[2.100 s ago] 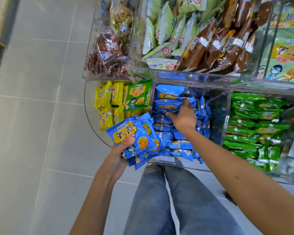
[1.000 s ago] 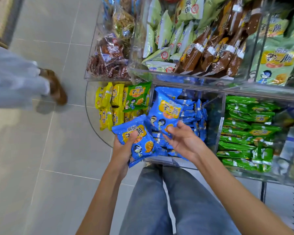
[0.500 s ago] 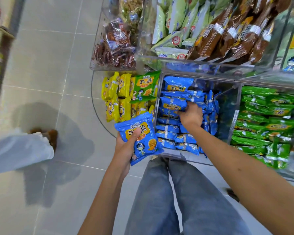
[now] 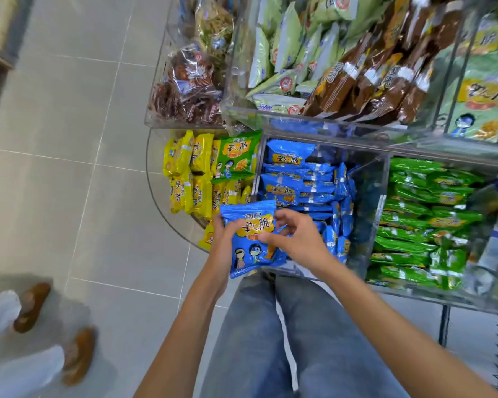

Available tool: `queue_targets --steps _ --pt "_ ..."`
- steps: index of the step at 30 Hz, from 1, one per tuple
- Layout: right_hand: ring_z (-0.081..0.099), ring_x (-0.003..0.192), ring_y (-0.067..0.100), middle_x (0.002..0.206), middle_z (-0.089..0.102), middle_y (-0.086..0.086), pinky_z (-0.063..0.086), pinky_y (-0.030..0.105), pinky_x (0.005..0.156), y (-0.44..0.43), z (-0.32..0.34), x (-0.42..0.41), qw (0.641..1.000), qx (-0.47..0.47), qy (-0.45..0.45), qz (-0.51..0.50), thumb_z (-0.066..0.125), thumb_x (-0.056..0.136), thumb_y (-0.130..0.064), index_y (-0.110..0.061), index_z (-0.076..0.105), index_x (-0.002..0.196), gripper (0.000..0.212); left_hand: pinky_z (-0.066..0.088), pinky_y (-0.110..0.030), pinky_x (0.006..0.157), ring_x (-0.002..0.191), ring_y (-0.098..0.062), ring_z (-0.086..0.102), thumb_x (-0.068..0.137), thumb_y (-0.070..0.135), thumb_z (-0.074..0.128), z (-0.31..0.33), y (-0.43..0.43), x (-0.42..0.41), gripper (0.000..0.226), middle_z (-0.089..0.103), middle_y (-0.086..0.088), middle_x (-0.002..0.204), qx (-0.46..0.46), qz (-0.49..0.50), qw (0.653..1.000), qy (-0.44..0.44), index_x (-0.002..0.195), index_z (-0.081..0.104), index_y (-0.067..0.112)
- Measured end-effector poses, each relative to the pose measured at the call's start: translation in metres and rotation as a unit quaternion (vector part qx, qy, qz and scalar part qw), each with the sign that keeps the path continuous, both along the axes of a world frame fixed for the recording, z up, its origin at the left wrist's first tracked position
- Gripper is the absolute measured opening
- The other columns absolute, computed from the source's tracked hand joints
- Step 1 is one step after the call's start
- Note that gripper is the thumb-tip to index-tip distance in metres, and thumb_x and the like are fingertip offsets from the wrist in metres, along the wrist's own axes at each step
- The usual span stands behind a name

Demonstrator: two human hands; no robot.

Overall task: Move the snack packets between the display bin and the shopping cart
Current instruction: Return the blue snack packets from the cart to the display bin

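Head view: the left hand (image 4: 221,246) grips a bundle of blue snack packets (image 4: 252,242) from the left side, fingers curled round its edge, just in front of the clear display bin (image 4: 367,202). The right hand (image 4: 299,242) meets the top packet with its thumb on the printed face and fingers arched over the right edge; I cannot tell whether it pinches. The binned blue packets (image 4: 299,179) fill that compartment, between yellow packets (image 4: 184,173) and green packets (image 4: 414,214).
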State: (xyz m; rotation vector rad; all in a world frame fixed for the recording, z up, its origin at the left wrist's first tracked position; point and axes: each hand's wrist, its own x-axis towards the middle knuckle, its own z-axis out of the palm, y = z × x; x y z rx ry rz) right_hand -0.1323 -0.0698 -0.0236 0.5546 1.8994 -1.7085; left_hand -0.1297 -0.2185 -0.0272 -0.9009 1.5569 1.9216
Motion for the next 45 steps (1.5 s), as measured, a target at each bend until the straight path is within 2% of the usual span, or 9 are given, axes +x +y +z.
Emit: queue_targets --steps 4,8,13,19,24,28,37,41,45 --pt "0.054 0.068 0.009 0.089 0.06 -0.001 0.048 0.019 0.065 0.014 -0.001 -0.003 0.999 -0.039 -0.007 -0.018 0.076 0.073 -0.004 -0.017 0.059 0.083 0.024 0.055 -0.027 0.051 0.074 -0.015 0.069 0.09 0.015 0.057 0.0 0.002 -0.002 0.027 0.067 -0.001 0.099 -0.03 -0.004 0.999 0.021 0.113 0.049 0.026" --pt "0.065 0.097 0.022 0.102 0.069 0.004 0.051 0.036 0.09 0.018 -0.01 0.002 0.995 -0.075 -0.062 0.02 0.079 0.069 -0.005 -0.013 0.063 0.101 0.037 0.058 -0.031 0.066 0.085 -0.013 0.069 0.087 0.014 0.065 -0.002 0.01 0.003 0.035 0.067 -0.001 0.108 -0.078 -0.024 0.995 0.052 0.116 0.048 0.022" --pt "0.068 0.085 0.019 0.097 0.07 0.012 0.053 0.029 0.064 0.042 -0.027 -0.006 0.991 -0.056 -0.079 -0.088 0.077 0.069 -0.001 0.0 0.061 0.104 0.038 0.053 -0.038 0.088 0.104 -0.022 0.065 0.089 0.015 0.063 -0.003 0.002 0.004 0.04 0.066 -0.006 0.118 -0.132 0.051 0.988 0.053 0.126 0.05 0.014" --pt "0.063 0.076 0.014 0.092 0.061 -0.007 0.054 0.024 0.071 0.033 -0.064 -0.033 0.99 0.043 -0.003 -0.133 0.072 0.074 0.007 -0.017 0.059 0.092 0.032 0.057 -0.024 0.064 0.082 -0.013 0.066 0.092 0.011 0.059 -0.012 -0.015 0.007 0.031 0.067 -0.006 0.108 -0.158 0.066 0.985 0.024 0.122 0.052 0.012" --pt "0.053 0.064 0.017 0.067 0.053 -0.002 0.045 0.028 0.059 0.012 -0.093 -0.03 0.965 0.241 0.012 -0.104 0.081 0.07 -0.027 -0.007 0.06 0.117 0.055 0.058 -0.035 0.075 0.094 -0.025 0.068 0.09 0.012 0.062 -0.012 -0.01 0.011 0.03 0.068 -0.009 0.111 -0.147 0.054 0.988 0.011 0.119 0.055 0.011" --pt "0.051 0.072 0.019 0.08 0.051 -0.002 0.038 0.032 0.058 0.012 -0.09 -0.027 0.935 0.337 -0.004 -0.109 0.081 0.064 -0.045 -0.008 0.05 0.108 0.065 0.059 -0.04 0.075 0.088 -0.021 0.07 0.088 0.013 0.063 -0.009 -0.005 0.012 0.024 0.071 -0.007 0.103 -0.124 0.021 0.992 0.034 0.111 0.058 0.015" --pt "0.06 0.068 0.002 0.077 0.067 -0.012 0.051 0.024 0.064 0.02 -0.022 0.008 0.998 -0.059 -0.018 0.019 0.071 0.081 -0.016 -0.023 0.064 0.086 0.011 0.057 -0.028 0.072 0.077 -0.008 0.068 0.086 0.012 0.065 -0.005 0.015 0.007 0.012 0.072 0.008 0.084 -0.096 -0.081 0.988 0.085 0.09 0.064 0.023" --pt "0.067 0.075 0.027 0.089 0.068 0.021 0.056 0.036 0.067 0.028 -0.026 0.009 0.999 0.034 0.021 -0.029 0.077 0.072 -0.003 -0.003 0.062 0.098 0.03 0.046 -0.016 0.083 0.091 -0.005 0.06 0.085 0.014 0.068 -0.01 0.022 0.003 0.023 0.064 0.009 0.099 -0.22 -0.151 0.95 0.163 0.105 0.059 0.022" --pt "0.064 0.081 0.018 0.09 0.062 0.0 0.05 0.011 0.068 0.038 -0.052 0.006 0.98 0.163 0.069 -0.088 0.076 0.073 -0.002 -0.007 0.062 0.107 0.037 0.03 -0.014 0.092 0.115 -0.016 0.049 0.085 0.017 0.066 -0.021 0.017 0.007 0.043 0.055 -0.004 0.123 -0.398 -0.224 0.865 0.21 0.126 0.054 0.012"
